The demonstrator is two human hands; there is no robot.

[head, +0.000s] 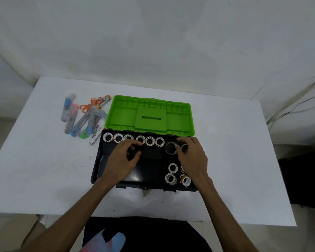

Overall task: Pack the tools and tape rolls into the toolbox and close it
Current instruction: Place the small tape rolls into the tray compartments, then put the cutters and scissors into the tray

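tape rolls [133, 140] mostly inside open toolbox [98, 166]; left hand [124, 159] curled on dark roll, right hand [191, 157] pinches small roll [185, 147]. tools [84, 117] wait on tabletop [44, 170], lid [151, 115] up.

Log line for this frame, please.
toolbox open, lid back | left hand over tape rolls | right hand pinching small roll | tools still on table
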